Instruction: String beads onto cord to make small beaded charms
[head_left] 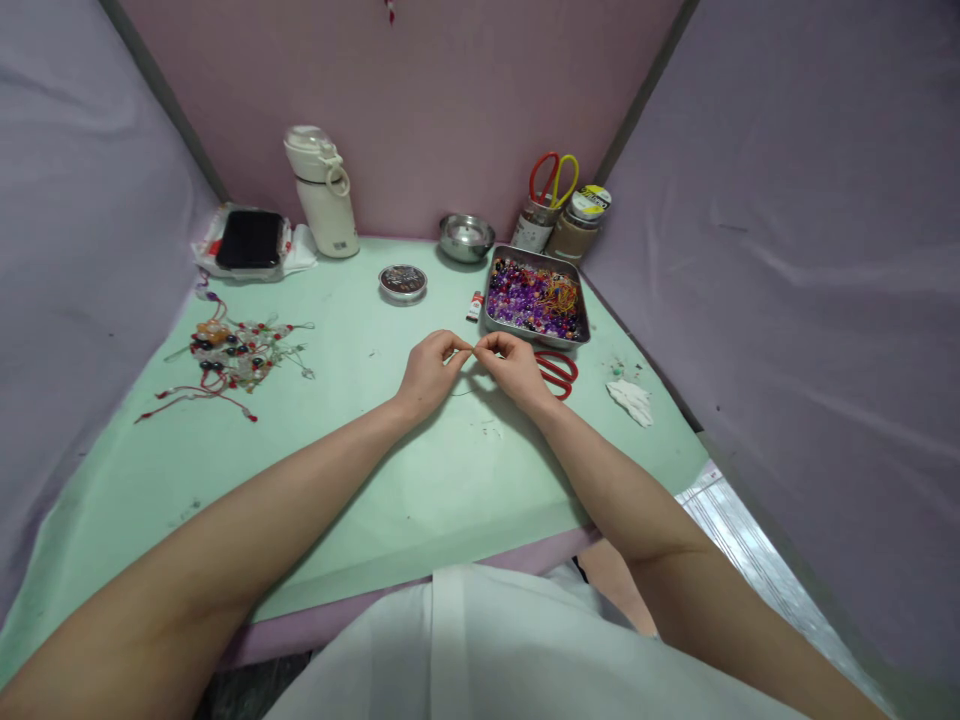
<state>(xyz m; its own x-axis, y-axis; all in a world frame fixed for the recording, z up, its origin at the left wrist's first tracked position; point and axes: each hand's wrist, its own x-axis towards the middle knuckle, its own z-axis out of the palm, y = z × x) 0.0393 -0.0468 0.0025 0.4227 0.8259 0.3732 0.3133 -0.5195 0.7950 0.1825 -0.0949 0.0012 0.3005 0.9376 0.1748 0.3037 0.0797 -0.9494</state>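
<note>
My left hand [433,372] and my right hand [513,366] meet over the middle of the table, thumb and forefinger pinched together on each. Between the fingertips runs a thin cord; part of the cord [463,393] hangs below, faint against the green top. Whether a bead is on it, I cannot tell. Just beyond my right hand stands a metal tray [491,322] of purple, dark and orange beads with a tangle of orange thread. Red-handled scissors [559,374] lie partly under my right hand. A small red and white lighter-like item [475,306] lies by the tray.
At the left lies a heap of beaded strings [240,352]. Along the back stand a phone-like black item [252,239], a white bottle [322,195], a round tin [403,283], a steel bowl [466,238], a jar with scissors [534,225] and a lidded jar [577,230]. Crumpled tissue [630,402] lies right.
</note>
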